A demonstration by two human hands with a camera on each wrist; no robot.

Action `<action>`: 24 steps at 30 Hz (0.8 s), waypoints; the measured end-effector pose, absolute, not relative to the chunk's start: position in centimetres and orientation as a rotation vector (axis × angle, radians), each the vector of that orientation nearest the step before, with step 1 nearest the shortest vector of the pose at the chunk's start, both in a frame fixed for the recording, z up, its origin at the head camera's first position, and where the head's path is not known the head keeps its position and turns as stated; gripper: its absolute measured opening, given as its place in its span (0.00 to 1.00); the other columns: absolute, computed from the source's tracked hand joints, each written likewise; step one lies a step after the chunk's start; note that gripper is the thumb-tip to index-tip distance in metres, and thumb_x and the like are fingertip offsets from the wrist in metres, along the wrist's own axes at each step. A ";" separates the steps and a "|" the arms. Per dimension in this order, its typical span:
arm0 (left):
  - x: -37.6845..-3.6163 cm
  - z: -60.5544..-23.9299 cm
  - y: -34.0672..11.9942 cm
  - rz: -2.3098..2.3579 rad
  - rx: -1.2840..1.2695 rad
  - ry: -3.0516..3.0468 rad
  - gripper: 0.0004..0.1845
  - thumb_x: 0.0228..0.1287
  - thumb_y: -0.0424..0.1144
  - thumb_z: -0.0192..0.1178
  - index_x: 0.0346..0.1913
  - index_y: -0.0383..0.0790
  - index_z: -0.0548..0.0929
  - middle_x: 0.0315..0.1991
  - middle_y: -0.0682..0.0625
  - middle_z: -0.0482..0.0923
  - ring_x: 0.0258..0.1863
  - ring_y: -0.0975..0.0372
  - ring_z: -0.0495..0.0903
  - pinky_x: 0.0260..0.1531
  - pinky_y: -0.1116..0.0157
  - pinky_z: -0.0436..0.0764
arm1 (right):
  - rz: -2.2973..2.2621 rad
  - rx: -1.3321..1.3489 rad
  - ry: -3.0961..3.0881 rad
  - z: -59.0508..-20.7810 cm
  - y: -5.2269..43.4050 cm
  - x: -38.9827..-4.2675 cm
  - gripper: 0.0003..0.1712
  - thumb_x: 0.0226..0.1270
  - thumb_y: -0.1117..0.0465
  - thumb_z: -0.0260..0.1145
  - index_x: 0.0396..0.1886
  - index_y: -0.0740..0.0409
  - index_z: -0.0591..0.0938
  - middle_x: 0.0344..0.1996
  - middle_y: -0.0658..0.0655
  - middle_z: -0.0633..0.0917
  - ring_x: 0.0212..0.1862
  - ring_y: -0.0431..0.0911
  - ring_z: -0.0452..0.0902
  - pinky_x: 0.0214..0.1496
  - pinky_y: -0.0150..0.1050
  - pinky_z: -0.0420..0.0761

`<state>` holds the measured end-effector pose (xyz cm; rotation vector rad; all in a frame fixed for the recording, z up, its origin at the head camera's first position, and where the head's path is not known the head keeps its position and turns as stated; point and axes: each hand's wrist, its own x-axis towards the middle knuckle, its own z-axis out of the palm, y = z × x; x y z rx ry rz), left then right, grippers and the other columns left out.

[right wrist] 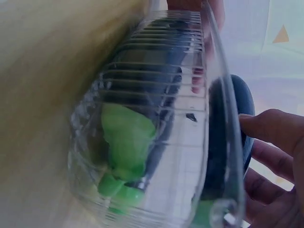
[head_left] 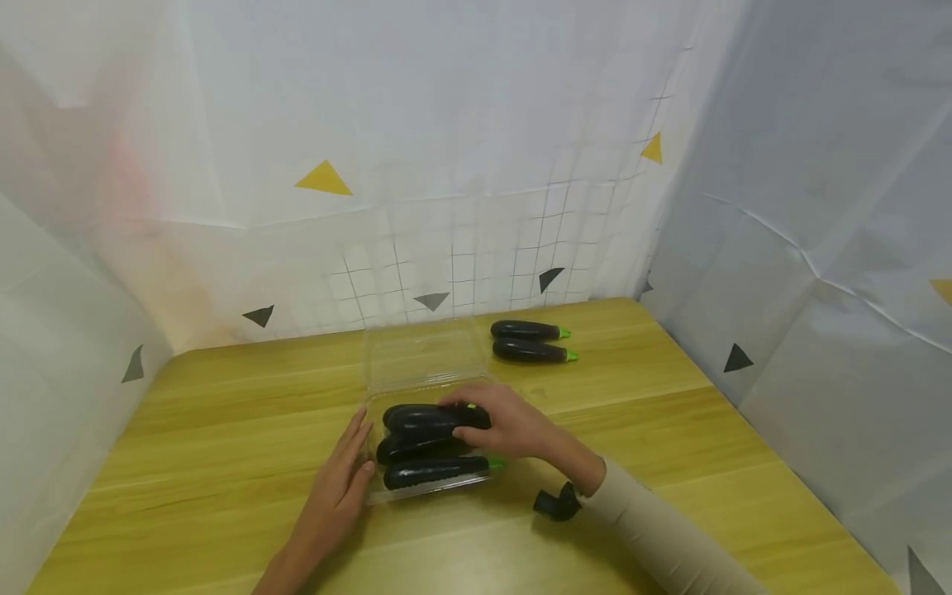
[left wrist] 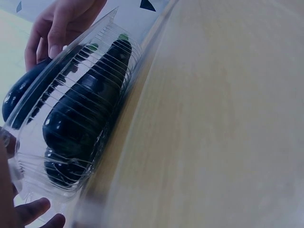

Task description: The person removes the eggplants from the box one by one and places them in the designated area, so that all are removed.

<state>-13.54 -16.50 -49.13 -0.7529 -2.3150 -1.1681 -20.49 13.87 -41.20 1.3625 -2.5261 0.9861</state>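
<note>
Aubergine [head_left: 435, 419], dark purple and topmost in the clear plastic clamshell tray [head_left: 372, 494], lay crosswise under the right hand's [head_left: 513, 426] curled grip, while the flat, open left hand [head_left: 338, 483] steadied the tray's left end.

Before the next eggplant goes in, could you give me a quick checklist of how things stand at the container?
1. Clear container open, lid back: ok.
2. Left hand rests flat against the container's left end, steadying it: ok.
3. Right hand grips the top eggplant: ok.
4. Top eggplant settled: not ok, it lies on the two eggplants beneath.
5. Two loose eggplants lie on the table, apart from the container: ok.
6. Whether the lid could close over the stack: cannot tell.
</note>
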 end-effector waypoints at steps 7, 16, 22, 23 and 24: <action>-13.5 -49.1 -16.5 -1.164 -0.747 -2.326 0.29 0.74 0.24 0.55 0.75 0.23 0.65 0.79 0.34 0.57 0.75 0.39 0.59 0.74 0.74 0.49 | 0.998 1.364 -2.472 -40.8 14.6 -20.9 0.24 0.69 0.63 0.74 0.63 0.58 0.81 0.57 0.52 0.84 0.60 0.46 0.79 0.61 0.46 0.80; -13.5 -49.2 -16.5 -1.166 -0.746 -2.330 0.30 0.74 0.24 0.55 0.76 0.26 0.64 0.79 0.34 0.56 0.75 0.39 0.59 0.74 0.73 0.49 | 1.018 1.343 -2.467 -40.2 15.4 -21.2 0.24 0.70 0.61 0.74 0.64 0.58 0.81 0.58 0.52 0.84 0.60 0.45 0.79 0.59 0.51 0.81; -13.5 -49.3 -16.5 -1.171 -0.744 -2.328 0.31 0.74 0.24 0.55 0.77 0.28 0.64 0.79 0.35 0.56 0.75 0.40 0.59 0.74 0.73 0.49 | 1.032 1.345 -2.456 -40.0 15.9 -21.5 0.24 0.70 0.62 0.74 0.64 0.59 0.81 0.58 0.53 0.84 0.60 0.46 0.80 0.60 0.52 0.81; -13.5 -49.3 -16.5 -1.173 -0.743 -2.329 0.31 0.74 0.24 0.55 0.77 0.28 0.64 0.79 0.35 0.56 0.75 0.40 0.59 0.74 0.73 0.49 | 1.041 1.341 -2.453 -39.9 16.0 -21.5 0.24 0.69 0.62 0.74 0.63 0.59 0.81 0.58 0.53 0.84 0.60 0.47 0.80 0.60 0.52 0.81; -13.5 -49.3 -16.5 -1.174 -0.742 -2.330 0.31 0.74 0.24 0.55 0.77 0.28 0.64 0.80 0.35 0.56 0.76 0.40 0.58 0.74 0.73 0.49 | 1.050 1.337 -2.449 -39.9 16.1 -21.5 0.24 0.69 0.63 0.74 0.63 0.60 0.82 0.58 0.53 0.84 0.60 0.47 0.80 0.60 0.53 0.81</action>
